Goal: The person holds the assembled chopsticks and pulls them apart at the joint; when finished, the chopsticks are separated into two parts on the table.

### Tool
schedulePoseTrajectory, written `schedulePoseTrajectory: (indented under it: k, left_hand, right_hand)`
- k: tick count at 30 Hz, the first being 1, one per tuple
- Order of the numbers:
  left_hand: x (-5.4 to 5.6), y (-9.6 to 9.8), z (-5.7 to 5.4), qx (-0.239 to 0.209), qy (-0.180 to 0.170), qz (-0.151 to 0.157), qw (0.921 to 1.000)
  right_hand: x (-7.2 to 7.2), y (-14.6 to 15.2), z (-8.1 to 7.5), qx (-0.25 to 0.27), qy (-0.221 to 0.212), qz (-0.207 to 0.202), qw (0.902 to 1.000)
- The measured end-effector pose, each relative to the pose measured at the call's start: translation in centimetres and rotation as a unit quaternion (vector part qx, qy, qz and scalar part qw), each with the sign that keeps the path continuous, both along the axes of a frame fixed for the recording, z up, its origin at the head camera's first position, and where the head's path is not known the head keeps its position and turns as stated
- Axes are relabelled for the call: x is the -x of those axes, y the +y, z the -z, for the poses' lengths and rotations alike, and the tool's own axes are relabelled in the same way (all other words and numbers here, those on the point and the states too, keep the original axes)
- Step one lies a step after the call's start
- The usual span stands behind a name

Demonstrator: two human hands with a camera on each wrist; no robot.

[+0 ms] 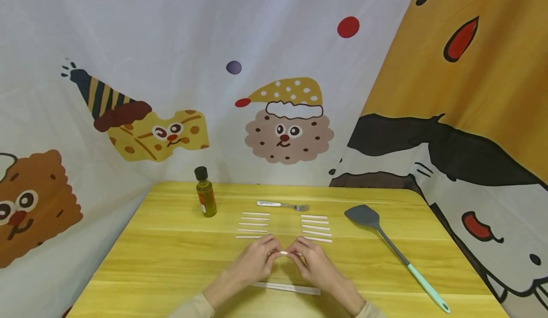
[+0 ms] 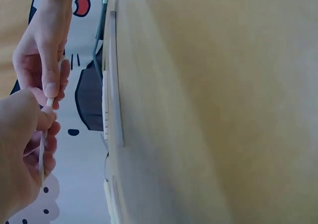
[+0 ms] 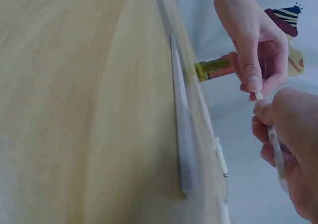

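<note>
My left hand [image 1: 259,257] and right hand [image 1: 315,264] meet over the front middle of the table, each pinching one slim, pale chopstick [image 1: 284,252] between thumb and fingers. Only a short white bit shows between the fingertips in the head view. In the left wrist view the chopstick [image 2: 50,102] runs on under the left palm, and in the right wrist view its other end [image 3: 277,157] lies along the right fingers. Both hands are raised above the tabletop. Closer to the body, more long pale chopsticks [image 1: 295,288] lie side by side, partly hidden by the left forearm.
Beyond the hands lie two columns of short pale stick pieces, left [image 1: 253,224] and right [image 1: 316,227]. A fork [image 1: 274,204] lies behind them. An oil bottle [image 1: 207,196] stands back left. A grey spatula [image 1: 396,246] with mint handle lies right. Printed cloth [image 1: 171,32] hangs behind the table.
</note>
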State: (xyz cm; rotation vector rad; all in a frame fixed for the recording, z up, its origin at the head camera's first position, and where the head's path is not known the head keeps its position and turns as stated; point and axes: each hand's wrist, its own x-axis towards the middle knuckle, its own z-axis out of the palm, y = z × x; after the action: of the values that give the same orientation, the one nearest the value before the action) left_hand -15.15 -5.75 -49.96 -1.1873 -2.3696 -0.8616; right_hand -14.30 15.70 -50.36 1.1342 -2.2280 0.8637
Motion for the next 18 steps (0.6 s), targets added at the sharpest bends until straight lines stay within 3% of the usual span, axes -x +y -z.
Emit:
schedulePoseTrajectory:
  k: [4, 8, 14, 18]
  left_hand:
    - [-0.19, -0.06, 0.50, -0.026, 0.037, -0.011, 0.9989]
    - [-0.29, -0.13, 0.63, -0.042, 0.050, -0.011, 0.9978]
    - [-0.33, -0.23, 0.50, -0.044, 0.022, -0.012, 0.9987]
    - [-0.36, -0.27, 0.21, -0.048, 0.006, -0.013, 0.9988]
  right_hand:
    - [-0.15, -0.05, 0.37, 0.007, 0.009, -0.011, 0.9999]
    - [-0.16, -0.03, 0.61, 0.010, 0.009, -0.020, 0.9997]
    - [0.00, -0.03, 0.89, 0.003, -0.010, -0.023, 0.9997]
    - [0.15, -0.06, 0.91, 0.010, 0.005, -0.028, 0.9996]
